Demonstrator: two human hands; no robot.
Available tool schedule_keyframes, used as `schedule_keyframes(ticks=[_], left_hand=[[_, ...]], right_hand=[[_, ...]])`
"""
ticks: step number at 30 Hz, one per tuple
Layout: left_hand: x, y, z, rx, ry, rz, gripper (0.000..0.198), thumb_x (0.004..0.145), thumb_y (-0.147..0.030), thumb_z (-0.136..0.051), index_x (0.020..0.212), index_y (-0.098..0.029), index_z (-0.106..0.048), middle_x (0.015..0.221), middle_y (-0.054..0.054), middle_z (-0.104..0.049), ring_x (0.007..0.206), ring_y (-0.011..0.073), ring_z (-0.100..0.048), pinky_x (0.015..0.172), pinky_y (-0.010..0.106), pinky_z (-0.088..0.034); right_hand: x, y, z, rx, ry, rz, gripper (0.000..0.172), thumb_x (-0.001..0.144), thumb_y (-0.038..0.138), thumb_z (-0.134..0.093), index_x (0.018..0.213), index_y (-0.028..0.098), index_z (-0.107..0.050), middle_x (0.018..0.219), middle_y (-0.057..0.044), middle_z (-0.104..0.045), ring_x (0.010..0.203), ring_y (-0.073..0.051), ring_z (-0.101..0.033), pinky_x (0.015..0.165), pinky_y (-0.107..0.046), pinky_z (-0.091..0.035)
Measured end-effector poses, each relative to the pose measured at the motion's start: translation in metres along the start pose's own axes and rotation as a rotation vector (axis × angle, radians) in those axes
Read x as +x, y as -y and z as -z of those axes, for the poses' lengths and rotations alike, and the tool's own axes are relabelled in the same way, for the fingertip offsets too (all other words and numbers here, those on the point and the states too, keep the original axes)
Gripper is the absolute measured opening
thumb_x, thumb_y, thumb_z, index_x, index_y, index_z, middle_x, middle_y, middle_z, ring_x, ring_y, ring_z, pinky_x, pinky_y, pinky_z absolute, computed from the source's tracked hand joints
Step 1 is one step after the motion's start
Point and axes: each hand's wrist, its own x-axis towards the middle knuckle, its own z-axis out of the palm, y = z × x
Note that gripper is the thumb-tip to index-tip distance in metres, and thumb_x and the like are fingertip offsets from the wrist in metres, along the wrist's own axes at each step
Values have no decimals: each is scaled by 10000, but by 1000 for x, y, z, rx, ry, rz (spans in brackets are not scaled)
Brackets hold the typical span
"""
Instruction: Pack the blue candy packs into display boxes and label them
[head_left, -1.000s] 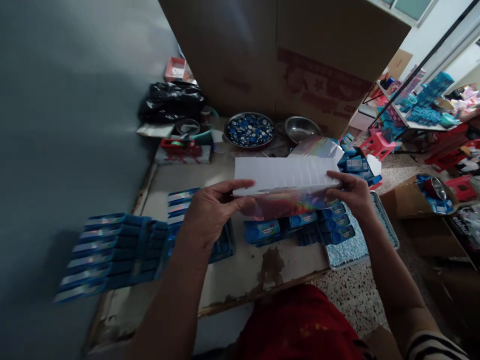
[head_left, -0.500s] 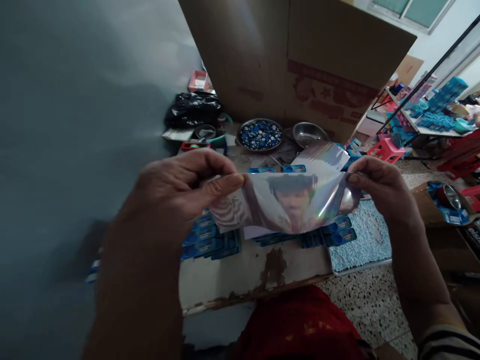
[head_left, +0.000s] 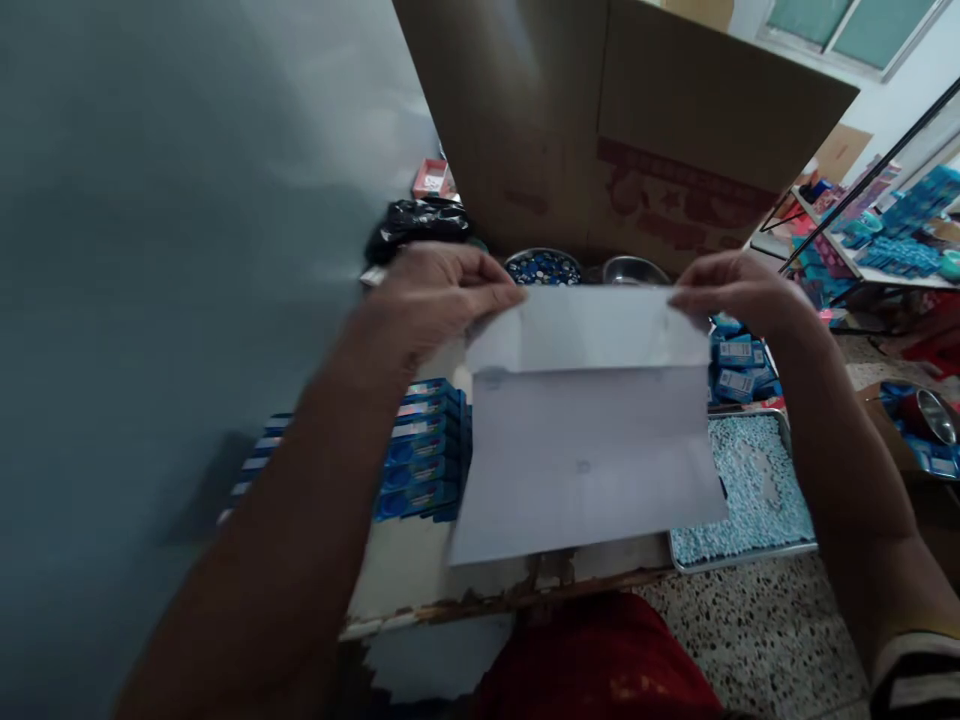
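Note:
A white sheet (head_left: 592, 440) stretches between my two hands over the worktable. Its upper band is slightly shiny, a crease or edge crosses it, and small faint marks show on the lower part. My left hand (head_left: 450, 295) pinches the upper left corner between thumb and fingers. At the upper right corner, my right hand (head_left: 739, 288) pinches it the same way. Both hands are a little blurred. Blue packages (head_left: 424, 460) are stacked in rows left of the sheet, which hides the middle of the table.
A tray of pale blue pellets (head_left: 750, 480) sits at the right. Behind stand a bowl of blue and white pieces (head_left: 544, 268), a metal bowl (head_left: 634, 270) and a tall cardboard panel (head_left: 675, 130). More blue packages (head_left: 739, 365) and a black plastic bag (head_left: 420, 222) flank these.
Both hands have risen away from me, still gripping the sheet. The curved, mirror-like rainbow film has given way to a flatter white face hanging down toward me. The view has shifted slightly.

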Motion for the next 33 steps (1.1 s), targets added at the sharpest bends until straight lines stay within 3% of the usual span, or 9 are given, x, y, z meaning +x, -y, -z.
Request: schedule_keyframes(ticks=[2, 6, 8, 10, 13, 18, 25, 30, 33], left_hand=[[-4, 20, -18, 18, 78, 24, 184, 754, -305, -814, 799, -139, -748, 688, 8, -669, 654, 136, -549, 662, 268, -406], [-18, 53, -54, 19, 108, 4, 183, 744, -351, -804, 730, -193, -711, 736, 24, -704, 729, 184, -605, 682, 285, -421], [-22, 62, -58, 38, 106, -15, 190, 762, -380, -792, 753, -203, -724, 762, 36, -722, 750, 199, -622, 690, 289, -429], [-22, 66, -54, 91, 110, -33, 189, 775, -398, -787, 791, -212, -755, 798, 50, -746, 778, 216, -644, 691, 290, -435], [-18, 68, -47, 205, 178, -35, 177, 749, -395, -820, 817, -232, -809, 792, 54, -762, 768, 226, -656, 662, 285, -415], [-12, 66, -47, 176, 253, 28, 163, 734, -391, -814, 723, -229, -822, 632, 27, -707, 663, 203, -619, 616, 288, -382], [-18, 72, -48, 169, 116, 166, 269, 631, -458, -900, 672, -214, -793, 607, 15, -697, 622, 179, -587, 576, 283, -358], [-20, 88, -54, 18, 29, 199, 382, 604, -533, -927, 640, -191, -761, 595, 22, -673, 593, 164, -568, 550, 274, -370], [-21, 93, -54, -169, 40, 254, 438, 570, -552, -949, 749, -180, -803, 684, 40, -730, 674, 195, -640, 594, 275, -471]], right_hand=[[3, -19, -11, -161, 139, -49, 201, 642, 265, -966, 710, 202, -788, 615, 36, -688, 583, -128, -586, 607, -278, -451], [9, -40, -75, -361, 174, 168, 126, 817, 219, -852, 934, 263, -835, 952, -2, -806, 861, -178, -683, 830, -320, -474], [15, -38, -112, -454, 285, 235, 48, 904, 246, -789, 884, 265, -828, 902, 3, -793, 836, -176, -664, 814, -309, -430], [20, -34, -140, -552, 346, 249, 186, 944, 254, -755, 764, 253, -805, 748, 12, -736, 725, -163, -606, 737, -294, -365], [25, -30, -156, -658, 340, 246, 218, 966, 260, -738, 762, 246, -815, 696, 8, -697, 656, -152, -536, 671, -297, -274], [25, -32, -131, -804, 374, 220, 155, 942, 325, -789, 830, 234, -846, 711, -1, -699, 628, -135, -488, 654, -308, -215], [23, -44, -87, -766, 413, 139, 148, 920, 286, -745, 895, 205, -866, 784, -28, -761, 703, -131, -588, 652, -280, -271], [19, -80, -41, -505, 336, -38, 215, 815, 388, -818, 788, 177, -847, 616, 12, -671, 620, -119, -540, 623, -269, -327], [15, -99, -29, -309, 296, -117, 280, 758, 470, -853, 741, 191, -829, 645, 3, -704, 612, -122, -558, 618, -267, -391]])
